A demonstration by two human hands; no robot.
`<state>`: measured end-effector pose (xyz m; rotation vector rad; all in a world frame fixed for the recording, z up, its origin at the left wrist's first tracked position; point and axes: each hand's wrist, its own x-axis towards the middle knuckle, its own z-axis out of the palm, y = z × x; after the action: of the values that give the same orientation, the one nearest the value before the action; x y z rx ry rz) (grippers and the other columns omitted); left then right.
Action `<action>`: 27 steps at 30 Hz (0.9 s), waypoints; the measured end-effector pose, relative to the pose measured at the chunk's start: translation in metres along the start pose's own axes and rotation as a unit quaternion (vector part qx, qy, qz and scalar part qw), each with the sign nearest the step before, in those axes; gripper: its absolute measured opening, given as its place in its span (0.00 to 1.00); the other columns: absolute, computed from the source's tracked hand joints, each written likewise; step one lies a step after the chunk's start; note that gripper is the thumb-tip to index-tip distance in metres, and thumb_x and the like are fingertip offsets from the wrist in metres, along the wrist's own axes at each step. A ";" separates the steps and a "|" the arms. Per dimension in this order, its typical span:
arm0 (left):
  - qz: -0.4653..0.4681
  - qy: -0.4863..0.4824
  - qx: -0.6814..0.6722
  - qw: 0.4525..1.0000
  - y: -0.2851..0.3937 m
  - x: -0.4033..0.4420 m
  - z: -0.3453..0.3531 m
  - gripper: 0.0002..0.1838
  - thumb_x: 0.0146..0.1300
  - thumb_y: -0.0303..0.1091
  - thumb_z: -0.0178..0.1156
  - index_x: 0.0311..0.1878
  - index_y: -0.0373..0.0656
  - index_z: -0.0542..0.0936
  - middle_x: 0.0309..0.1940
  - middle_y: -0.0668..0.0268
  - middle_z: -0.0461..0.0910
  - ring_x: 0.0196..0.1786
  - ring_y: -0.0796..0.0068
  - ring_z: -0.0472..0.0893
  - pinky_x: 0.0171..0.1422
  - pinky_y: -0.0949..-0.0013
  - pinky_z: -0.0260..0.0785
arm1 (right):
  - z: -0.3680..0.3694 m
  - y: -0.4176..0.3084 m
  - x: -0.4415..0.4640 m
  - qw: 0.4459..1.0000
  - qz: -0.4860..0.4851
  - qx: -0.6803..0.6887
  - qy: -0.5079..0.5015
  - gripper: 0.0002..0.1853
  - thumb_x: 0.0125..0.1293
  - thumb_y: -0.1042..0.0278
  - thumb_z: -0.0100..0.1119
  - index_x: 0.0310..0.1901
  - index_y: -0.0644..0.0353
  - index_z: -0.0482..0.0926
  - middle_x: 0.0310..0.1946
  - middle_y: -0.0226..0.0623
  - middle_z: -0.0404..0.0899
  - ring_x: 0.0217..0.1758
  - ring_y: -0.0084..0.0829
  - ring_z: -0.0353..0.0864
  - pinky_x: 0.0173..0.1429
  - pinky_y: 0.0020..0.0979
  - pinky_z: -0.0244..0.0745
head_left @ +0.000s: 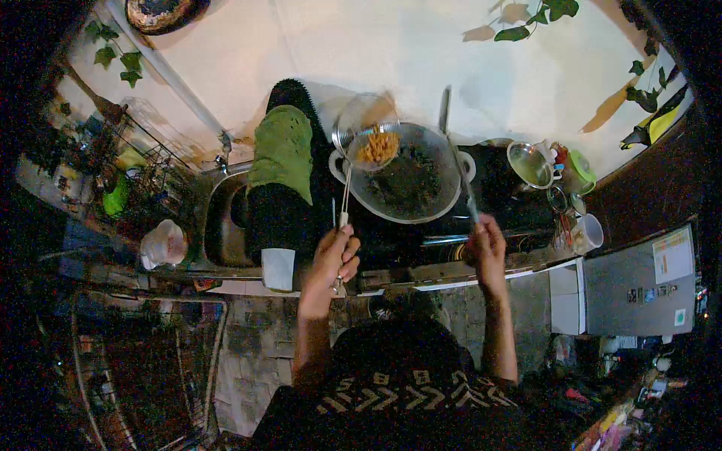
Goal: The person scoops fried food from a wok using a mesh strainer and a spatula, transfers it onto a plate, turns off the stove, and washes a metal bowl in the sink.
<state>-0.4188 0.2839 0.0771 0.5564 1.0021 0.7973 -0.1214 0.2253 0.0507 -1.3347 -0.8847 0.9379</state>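
My left hand (333, 259) is closed around the handle of a wire strainer (345, 192). Golden-brown food pieces (378, 146) lie in its basket, over the left rim of a two-handled wok (407, 216). Dark contents with small bits cover the wok's inside. In my right hand (489, 244) is the handle of a long metal spatula (456, 146), its blade pointing up and away past the wok's right rim. The spatula appears to cross near the right wok handle. Blur softens the strainer's far edge.
Left of the wok, a green cloth (282, 150) lies over a dark object beside the sink (226, 240). A metal pot (529, 165) and a white cup (588, 234) stand to the right. A wire dish rack (154, 154) is far left; a wall (316, 45) rises behind.
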 end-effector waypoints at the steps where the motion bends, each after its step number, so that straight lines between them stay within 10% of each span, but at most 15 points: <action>1: 0.012 -0.001 0.007 1.000 0.008 -0.003 0.005 0.12 0.75 0.48 0.52 0.39 0.52 0.68 0.18 0.78 0.59 0.12 0.87 0.57 0.16 0.77 0.49 | 0.001 -0.014 0.005 1.000 0.000 0.001 0.000 0.12 0.76 0.58 0.51 0.54 0.53 0.73 0.21 0.17 0.61 0.18 0.12 0.55 0.22 0.19 0.51; 7: 0.037 -0.024 0.007 0.999 0.013 -0.005 0.010 0.12 0.75 0.48 0.51 0.40 0.52 0.68 0.18 0.77 0.59 0.12 0.87 0.56 0.16 0.77 0.49 | 0.009 -0.034 0.007 1.000 -0.003 0.029 0.001 0.16 0.77 0.59 0.49 0.60 0.54 0.70 0.20 0.18 0.59 0.19 0.12 0.56 0.22 0.20 0.54; 12: 0.018 -0.011 0.006 1.000 -0.012 -0.007 -0.002 0.12 0.76 0.46 0.50 0.37 0.53 0.67 0.19 0.78 0.60 0.13 0.87 0.57 0.16 0.77 0.49 | -0.034 0.082 0.001 0.976 -0.040 -0.201 -0.070 0.12 0.77 0.58 0.51 0.55 0.52 0.73 0.20 0.17 0.60 0.18 0.11 0.56 0.20 0.20 0.47; 15: -0.002 -0.029 -0.036 0.999 -0.020 -0.004 -0.005 0.13 0.76 0.46 0.51 0.35 0.53 0.66 0.18 0.77 0.60 0.12 0.87 0.57 0.16 0.77 0.48 | -0.030 0.087 -0.002 0.990 0.056 -0.123 -0.044 0.17 0.76 0.60 0.53 0.61 0.56 0.74 0.37 0.26 0.71 0.36 0.16 0.66 0.40 0.23 0.65; 18: 0.015 -0.025 -0.032 0.999 -0.020 0.005 -0.005 0.12 0.75 0.47 0.51 0.38 0.53 0.68 0.18 0.77 0.60 0.11 0.86 0.56 0.14 0.77 0.47 | -0.006 -0.007 0.001 1.000 -0.014 -0.006 -0.018 0.11 0.76 0.60 0.51 0.54 0.54 0.73 0.20 0.19 0.61 0.17 0.12 0.56 0.20 0.20 0.53; 27: 0.042 -0.039 -0.012 0.998 0.004 -0.014 0.016 0.12 0.75 0.48 0.51 0.40 0.51 0.68 0.18 0.76 0.59 0.11 0.86 0.56 0.13 0.77 0.48 | -0.016 -0.004 -0.007 0.999 -0.034 -0.016 -0.031 0.15 0.77 0.53 0.48 0.55 0.52 0.72 0.18 0.19 0.58 0.17 0.13 0.55 0.19 0.21 0.48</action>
<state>-0.4095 0.2746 0.0944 0.6083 0.9008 0.8552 -0.1092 0.2127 0.0545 -1.3011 -0.9911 0.9197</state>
